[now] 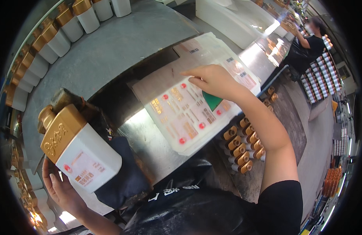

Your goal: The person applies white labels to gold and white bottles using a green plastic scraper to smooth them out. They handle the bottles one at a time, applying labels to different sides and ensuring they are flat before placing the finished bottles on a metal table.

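Observation:
A white bottle (96, 150) with a gold, embossed shoulder and neck lies tilted on a dark cloth pad (128, 168) at the left. A printed label with a red round mark is on its white face. My left hand (63, 192) is against the bottle's left side, its fingers curved along the edge and partly hidden. My right hand (214, 80) is over a sheet of printed decals (175, 125), forefinger and thumb reaching left. A green scraper (211, 102) sticks out beneath that palm; the fingers around it are hidden.
White bottles with gold tops (51, 39) line the far left edge of the grey table (138, 35). More gold-necked bottles (239, 149) stand low at the right, below the sheet. A white bin (218, 19) is at the back. A co-worker (312, 43) stands far right near stacked bottles.

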`<action>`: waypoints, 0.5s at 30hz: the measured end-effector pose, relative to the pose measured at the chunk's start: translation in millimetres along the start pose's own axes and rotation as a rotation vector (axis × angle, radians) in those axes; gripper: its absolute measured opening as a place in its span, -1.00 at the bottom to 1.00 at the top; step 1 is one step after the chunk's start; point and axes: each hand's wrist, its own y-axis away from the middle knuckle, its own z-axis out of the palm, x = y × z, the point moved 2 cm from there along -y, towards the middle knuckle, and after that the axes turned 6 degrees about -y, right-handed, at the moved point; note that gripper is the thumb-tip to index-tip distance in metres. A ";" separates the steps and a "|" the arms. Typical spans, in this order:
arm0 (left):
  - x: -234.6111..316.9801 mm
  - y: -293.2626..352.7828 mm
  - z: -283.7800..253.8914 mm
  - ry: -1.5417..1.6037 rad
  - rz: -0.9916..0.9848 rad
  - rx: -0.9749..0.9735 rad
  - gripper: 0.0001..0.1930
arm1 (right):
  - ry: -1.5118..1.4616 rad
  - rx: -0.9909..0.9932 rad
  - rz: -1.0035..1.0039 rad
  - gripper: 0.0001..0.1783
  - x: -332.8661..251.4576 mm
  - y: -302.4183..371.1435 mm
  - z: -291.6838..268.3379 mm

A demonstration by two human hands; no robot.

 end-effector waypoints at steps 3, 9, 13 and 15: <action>3.1 -5.3 2.9 0.038 -0.012 0.032 -0.58 | 0.317 -0.150 0.000 -0.59 20.0 -25.7 16.2; 9.6 -13.0 13.7 0.075 -0.035 0.100 -0.59 | 0.376 -0.201 -0.118 -0.61 43.8 -64.7 27.5; 11.0 -14.3 16.0 0.000 -0.015 0.136 -0.59 | 0.230 -0.080 -0.100 -0.72 63.2 -99.4 27.9; 10.4 -13.9 13.6 0.026 -0.010 0.144 -0.59 | 0.174 -0.193 -0.074 -0.73 67.3 -112.1 30.2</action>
